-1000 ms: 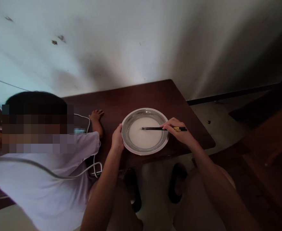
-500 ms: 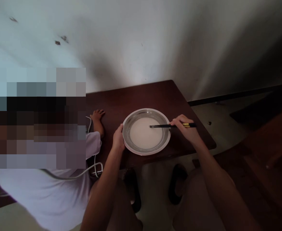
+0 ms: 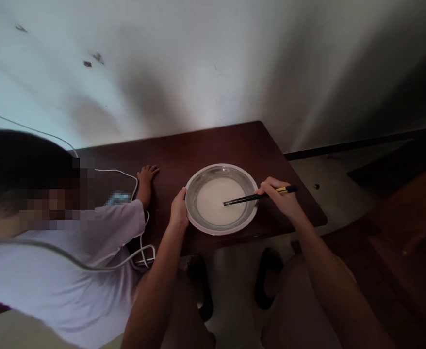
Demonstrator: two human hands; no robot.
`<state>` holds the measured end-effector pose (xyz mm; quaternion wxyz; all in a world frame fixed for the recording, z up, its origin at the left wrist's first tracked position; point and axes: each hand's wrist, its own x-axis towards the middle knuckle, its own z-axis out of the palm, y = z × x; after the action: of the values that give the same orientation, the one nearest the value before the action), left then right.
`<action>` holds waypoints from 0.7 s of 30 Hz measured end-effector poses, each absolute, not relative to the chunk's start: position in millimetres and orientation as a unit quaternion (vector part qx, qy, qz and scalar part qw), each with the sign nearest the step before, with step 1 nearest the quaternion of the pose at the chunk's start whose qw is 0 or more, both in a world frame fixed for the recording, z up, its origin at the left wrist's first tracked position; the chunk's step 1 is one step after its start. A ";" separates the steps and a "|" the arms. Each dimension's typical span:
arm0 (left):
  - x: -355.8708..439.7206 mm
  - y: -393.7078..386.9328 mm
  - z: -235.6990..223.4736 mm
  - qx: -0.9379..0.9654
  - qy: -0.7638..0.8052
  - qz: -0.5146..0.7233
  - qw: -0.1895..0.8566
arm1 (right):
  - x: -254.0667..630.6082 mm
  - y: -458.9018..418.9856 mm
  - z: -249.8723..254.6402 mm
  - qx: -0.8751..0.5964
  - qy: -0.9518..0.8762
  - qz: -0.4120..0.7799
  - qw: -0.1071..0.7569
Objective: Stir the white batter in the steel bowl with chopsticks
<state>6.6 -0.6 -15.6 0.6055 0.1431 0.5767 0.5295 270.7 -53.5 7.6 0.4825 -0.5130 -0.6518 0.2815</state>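
Observation:
A round metal basin (image 3: 251,213) stands near the front edge of the dark red table. Inside it lies a whitish, milky liquid (image 3: 213,196). My left hand (image 3: 179,208) grips the basin's left rim, its fingers partly hidden behind the wall. My right hand (image 3: 275,195) is closed around a pair of black chopsticks (image 3: 244,198) with gold bands near the top. They slant over the right rim, and their tips touch the liquid near the middle of the basin.
Another person in a pale shirt (image 3: 85,271) leans over the left of the table (image 3: 213,140), one hand (image 3: 148,171) flat on it. White cables (image 3: 146,252) run beside that person. A wall (image 3: 205,72) rises behind the table; brown wooden furniture (image 3: 409,228) stands at the right.
The chopstick tips have moved toward me and slightly left in the liquid, so the sticks slant more. The other person's head and body have shifted left. My left hand stays on the rim.

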 end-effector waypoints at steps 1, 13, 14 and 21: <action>6.4 -0.5 -15.5 0.140 0.576 0.530 0.606 | 269.0 -53.6 7.6 -0.508 -0.668 0.281 0.466; 9.7 -3.2 -7.4 0.133 0.584 0.535 0.596 | 266.0 -54.9 9.6 -0.503 -0.691 0.269 0.445; 9.9 -3.2 -6.7 0.130 0.586 0.536 0.594 | 265.6 -54.6 9.5 -0.503 -0.701 0.257 0.436; 9.0 -1.1 -9.7 0.122 0.576 0.527 0.613 | 272.0 -53.7 8.5 -0.526 -0.646 0.272 0.482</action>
<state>9.0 -1.1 -9.7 0.6128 0.1218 0.5762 0.5270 272.0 -53.7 8.5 0.4824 -0.5256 -0.6456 0.2725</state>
